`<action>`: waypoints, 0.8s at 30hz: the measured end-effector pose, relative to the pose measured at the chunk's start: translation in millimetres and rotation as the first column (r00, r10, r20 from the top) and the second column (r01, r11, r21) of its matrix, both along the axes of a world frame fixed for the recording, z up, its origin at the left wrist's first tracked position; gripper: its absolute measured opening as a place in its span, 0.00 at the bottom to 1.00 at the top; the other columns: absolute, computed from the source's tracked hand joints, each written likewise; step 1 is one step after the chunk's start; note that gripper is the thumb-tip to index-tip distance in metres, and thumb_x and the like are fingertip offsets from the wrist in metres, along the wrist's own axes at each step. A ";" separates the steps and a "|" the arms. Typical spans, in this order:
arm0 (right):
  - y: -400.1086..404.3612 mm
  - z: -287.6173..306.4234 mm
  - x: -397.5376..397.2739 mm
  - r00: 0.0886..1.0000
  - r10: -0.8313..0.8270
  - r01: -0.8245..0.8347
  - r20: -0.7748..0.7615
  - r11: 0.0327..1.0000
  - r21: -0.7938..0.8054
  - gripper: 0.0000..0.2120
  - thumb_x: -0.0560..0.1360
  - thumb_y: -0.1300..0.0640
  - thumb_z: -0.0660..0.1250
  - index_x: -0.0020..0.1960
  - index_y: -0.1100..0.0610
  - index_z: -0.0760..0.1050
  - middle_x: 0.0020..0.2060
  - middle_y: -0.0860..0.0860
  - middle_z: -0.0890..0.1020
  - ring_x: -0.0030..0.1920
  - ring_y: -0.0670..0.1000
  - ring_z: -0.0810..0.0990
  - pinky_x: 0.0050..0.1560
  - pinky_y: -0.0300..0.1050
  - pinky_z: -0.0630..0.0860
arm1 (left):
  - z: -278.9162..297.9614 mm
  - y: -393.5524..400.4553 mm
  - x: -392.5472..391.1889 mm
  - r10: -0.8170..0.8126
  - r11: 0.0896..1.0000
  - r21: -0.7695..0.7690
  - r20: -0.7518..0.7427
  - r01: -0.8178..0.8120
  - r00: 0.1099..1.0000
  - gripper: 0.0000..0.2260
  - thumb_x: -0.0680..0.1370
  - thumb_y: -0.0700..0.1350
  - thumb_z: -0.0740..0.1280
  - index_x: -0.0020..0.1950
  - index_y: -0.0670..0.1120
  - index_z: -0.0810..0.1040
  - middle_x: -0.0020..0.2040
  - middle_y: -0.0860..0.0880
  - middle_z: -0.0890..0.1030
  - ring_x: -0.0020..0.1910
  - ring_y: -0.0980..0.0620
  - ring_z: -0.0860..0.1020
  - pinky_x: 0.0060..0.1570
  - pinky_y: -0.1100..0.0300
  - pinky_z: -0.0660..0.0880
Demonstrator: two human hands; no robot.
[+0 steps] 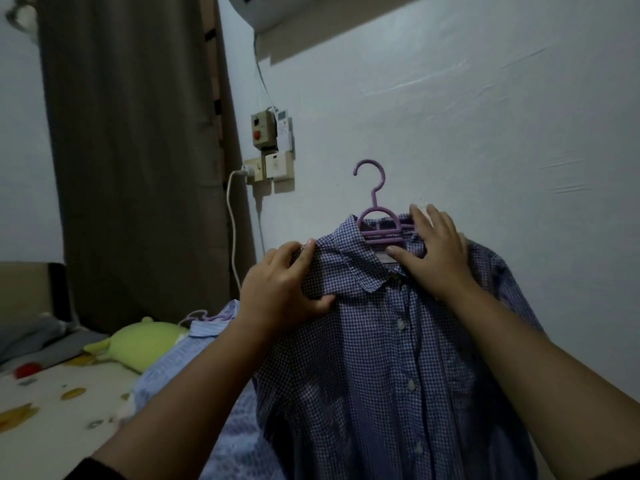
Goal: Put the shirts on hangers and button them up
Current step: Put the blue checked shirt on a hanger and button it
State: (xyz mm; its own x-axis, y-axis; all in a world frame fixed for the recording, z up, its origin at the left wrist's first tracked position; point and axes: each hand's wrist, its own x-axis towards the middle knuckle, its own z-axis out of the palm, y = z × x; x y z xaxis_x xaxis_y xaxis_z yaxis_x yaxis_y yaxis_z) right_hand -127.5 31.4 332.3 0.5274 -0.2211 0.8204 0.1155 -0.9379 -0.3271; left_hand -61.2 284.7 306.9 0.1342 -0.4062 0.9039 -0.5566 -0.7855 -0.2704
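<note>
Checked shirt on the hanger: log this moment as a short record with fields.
shirt: checked shirt, draped on purple hanger
left hand: left hand pinches the shirt's shoulder and collar
right hand: right hand spread over the other shoulder, fingers on the hanger
buttons: three visible on the placket
behind: pale blue striped shirt on the bed

A bedroom at home: bed (52,410), curtain (131,150), plush toy (142,341).

Smooth plastic hanger (377,221), crinkled cloth shirt (381,358)

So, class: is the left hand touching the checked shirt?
Touching. The head view shows the left hand pinching the checked shirt at its shoulder.
</note>
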 end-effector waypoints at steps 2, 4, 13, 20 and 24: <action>16.1 -11.4 16.4 0.997 0.075 -0.075 -0.007 0.995 0.065 0.37 0.74 0.37 0.60 0.77 0.45 0.47 0.77 0.51 0.48 0.77 0.52 0.44 0.74 0.58 0.43 | -0.1 16.6 9.3 0.069 0.996 -0.044 -0.052 -0.071 0.996 0.41 0.66 0.70 0.60 0.68 0.43 0.74 0.57 0.42 0.79 0.49 0.41 0.79 0.39 0.51 0.79; 34.8 -25.9 34.1 0.989 0.126 -0.118 -0.073 0.988 0.104 0.38 0.75 0.36 0.59 0.77 0.45 0.45 0.77 0.50 0.46 0.77 0.51 0.43 0.74 0.58 0.43 | -0.2 35.6 18.8 0.129 0.986 -0.090 -0.091 -0.137 0.987 0.41 0.65 0.71 0.60 0.68 0.43 0.74 0.57 0.42 0.79 0.49 0.42 0.79 0.39 0.52 0.79; 142.7 -82.9 127.4 0.906 0.258 -0.215 -0.336 0.964 0.160 0.36 0.76 0.34 0.53 0.77 0.45 0.44 0.77 0.49 0.45 0.77 0.52 0.44 0.73 0.60 0.45 | -33.0 120.7 78.8 0.390 0.879 -0.126 -0.368 -0.461 0.844 0.43 0.68 0.72 0.63 0.74 0.47 0.65 0.66 0.48 0.75 0.57 0.47 0.77 0.47 0.56 0.74; 200.4 -121.4 185.6 0.813 0.281 -0.222 -0.510 0.959 0.174 0.36 0.76 0.34 0.53 0.77 0.46 0.45 0.77 0.51 0.47 0.77 0.54 0.46 0.73 0.60 0.47 | -90.0 167.5 146.1 0.477 0.739 -0.039 -0.675 -0.673 0.563 0.37 0.73 0.70 0.58 0.72 0.45 0.65 0.64 0.46 0.74 0.57 0.46 0.75 0.49 0.54 0.73; 217.9 -137.9 199.7 0.763 0.252 -0.218 -0.595 0.967 0.130 0.35 0.77 0.35 0.53 0.77 0.47 0.46 0.77 0.52 0.48 0.77 0.55 0.46 0.73 0.61 0.47 | -125.1 165.3 164.5 0.469 0.753 0.043 -0.735 -0.657 0.489 0.32 0.77 0.66 0.55 0.71 0.44 0.64 0.66 0.44 0.72 0.63 0.45 0.71 0.59 0.51 0.69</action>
State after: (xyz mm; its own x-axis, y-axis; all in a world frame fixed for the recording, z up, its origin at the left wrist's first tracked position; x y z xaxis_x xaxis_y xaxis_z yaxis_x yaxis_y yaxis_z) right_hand 72.2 249.3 194.4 0.9496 -0.0561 0.3083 0.0936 -0.8881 -0.4499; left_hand 103.4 450.0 181.8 0.8508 0.1750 0.4954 0.0887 -0.9772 0.1928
